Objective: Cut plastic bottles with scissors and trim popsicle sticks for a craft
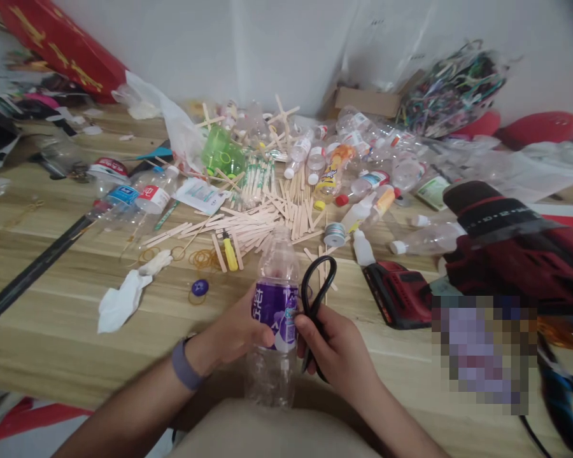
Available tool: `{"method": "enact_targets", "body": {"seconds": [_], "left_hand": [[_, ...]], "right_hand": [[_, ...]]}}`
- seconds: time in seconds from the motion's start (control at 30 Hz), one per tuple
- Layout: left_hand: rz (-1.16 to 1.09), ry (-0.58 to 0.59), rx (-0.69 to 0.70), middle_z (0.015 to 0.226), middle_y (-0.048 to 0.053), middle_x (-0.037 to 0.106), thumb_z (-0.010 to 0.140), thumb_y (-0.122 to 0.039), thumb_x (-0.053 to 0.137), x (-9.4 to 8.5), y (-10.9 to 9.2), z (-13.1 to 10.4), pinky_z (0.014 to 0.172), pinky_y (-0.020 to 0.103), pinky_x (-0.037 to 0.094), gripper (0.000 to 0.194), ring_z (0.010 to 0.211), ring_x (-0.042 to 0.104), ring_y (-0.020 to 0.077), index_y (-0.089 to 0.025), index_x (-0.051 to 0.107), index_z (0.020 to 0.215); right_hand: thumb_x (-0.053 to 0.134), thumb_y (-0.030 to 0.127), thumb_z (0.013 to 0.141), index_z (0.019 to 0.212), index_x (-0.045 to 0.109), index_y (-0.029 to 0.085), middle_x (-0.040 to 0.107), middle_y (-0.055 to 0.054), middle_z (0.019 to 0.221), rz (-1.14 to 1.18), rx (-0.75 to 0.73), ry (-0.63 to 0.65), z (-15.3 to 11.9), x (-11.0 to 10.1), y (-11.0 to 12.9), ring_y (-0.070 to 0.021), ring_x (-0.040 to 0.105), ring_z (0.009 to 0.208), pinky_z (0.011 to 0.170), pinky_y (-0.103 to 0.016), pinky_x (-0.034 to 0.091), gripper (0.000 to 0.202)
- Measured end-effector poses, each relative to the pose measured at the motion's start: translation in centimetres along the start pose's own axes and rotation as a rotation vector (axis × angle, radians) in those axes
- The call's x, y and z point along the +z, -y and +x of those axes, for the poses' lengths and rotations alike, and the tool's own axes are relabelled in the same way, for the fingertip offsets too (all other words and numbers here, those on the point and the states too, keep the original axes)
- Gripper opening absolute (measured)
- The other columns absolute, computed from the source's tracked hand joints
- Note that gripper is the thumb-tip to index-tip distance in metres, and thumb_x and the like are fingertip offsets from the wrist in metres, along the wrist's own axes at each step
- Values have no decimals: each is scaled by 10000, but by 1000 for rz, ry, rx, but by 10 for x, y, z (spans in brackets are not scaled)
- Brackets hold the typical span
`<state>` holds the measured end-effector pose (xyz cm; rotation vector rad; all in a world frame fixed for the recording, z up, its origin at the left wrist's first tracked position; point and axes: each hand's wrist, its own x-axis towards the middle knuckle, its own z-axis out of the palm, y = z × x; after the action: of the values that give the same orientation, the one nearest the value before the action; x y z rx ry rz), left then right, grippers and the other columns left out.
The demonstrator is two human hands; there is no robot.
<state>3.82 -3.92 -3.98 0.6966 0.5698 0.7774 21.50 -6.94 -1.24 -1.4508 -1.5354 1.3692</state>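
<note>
My left hand (251, 324) is wrapped round a clear plastic bottle (279, 264) with a purple label (274, 312), the thumb across the label's lower part. The bottle stands upright at the table's front edge, close to my body. In my right hand (334, 346) is a pair of scissors (332, 270) with black loop handles, its fingers closed round them just right of the bottle. Little of the blades shows; their metal is at the label's right edge, and I cannot tell whether it touches. A purple bottle cap (200, 287) lies to the left.
Wooden craft sticks (248, 222) cover the table's middle, with a yellow screwdriver (230, 254) in front. Several empty bottles (334, 172) lie behind. A red and black power tool (501, 248) is at right. White tissue (121, 302) and a black rod (33, 270) lie left.
</note>
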Motion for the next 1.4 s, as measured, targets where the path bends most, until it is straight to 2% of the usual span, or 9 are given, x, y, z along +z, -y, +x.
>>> {"method": "enact_targets", "body": {"seconds": [0.17,0.27,0.47,0.67,0.9,1.0,1.07,1.17,1.4], "left_hand": [[23,27,45,1092,47,679,412,-375,983,-3,1,1,796,321,493,1316,937,654,235,-321,240,1497],[34,50,42,1085,56,685,505,-368,958,1,-2,0,785,336,504,1251,903,671,238,-314,214,1509],[117,45,-26,1072,59,691,565,-395,919,9,-7,-2,737,298,507,978,871,676,224,-251,423,1396],[296,80,-36,927,6,709,628,-254,877,14,-2,-1,705,312,519,1152,799,661,208,-303,160,1528],[100,-125,64,943,13,688,550,-415,912,4,-11,-3,632,251,468,959,742,645,178,-279,457,1384],[75,-144,70,909,12,686,576,-467,890,6,-14,-4,649,259,469,840,770,648,193,-258,533,1308],[56,-142,61,910,23,693,590,-499,875,6,-14,-5,653,274,475,819,760,655,202,-254,539,1296],[26,-143,53,958,28,707,604,-498,869,6,-13,-5,671,293,491,845,762,667,204,-285,500,1333],[35,-161,124,1110,60,694,710,-503,800,5,-7,-2,891,373,488,706,1026,646,263,-267,531,1319]], "right_hand": [[455,634,884,712,451,226,524,26,521,11,34,23,1,-3,-2,-98,484,352,326,-195,376,443],[458,597,898,705,448,226,505,34,510,-18,-21,-10,2,-1,-1,-93,470,359,332,-188,363,419],[473,539,914,708,464,222,514,37,500,-23,-56,-49,0,0,1,-89,459,352,329,-184,347,379],[498,615,873,680,454,228,531,32,476,48,-11,-54,-1,-8,15,-93,458,312,300,-187,344,434],[489,539,925,791,598,199,600,21,522,-136,-62,-237,-3,-29,13,-116,548,355,344,-192,418,382],[495,418,952,888,653,190,660,-5,589,-288,-223,-265,-4,-27,7,-147,630,443,407,-210,486,285],[510,322,956,987,671,191,740,-57,778,-424,-426,-336,-5,-25,3,-190,723,660,570,-250,575,210],[504,197,959,1157,638,213,746,-76,1037,-643,-655,-378,-4,-24,-2,-199,720,927,795,-298,594,239],[387,-6,882,1363,470,136,753,-64,976,-1139,-791,-355,-4,-21,-6,-224,660,908,606,-286,575,509]]}}
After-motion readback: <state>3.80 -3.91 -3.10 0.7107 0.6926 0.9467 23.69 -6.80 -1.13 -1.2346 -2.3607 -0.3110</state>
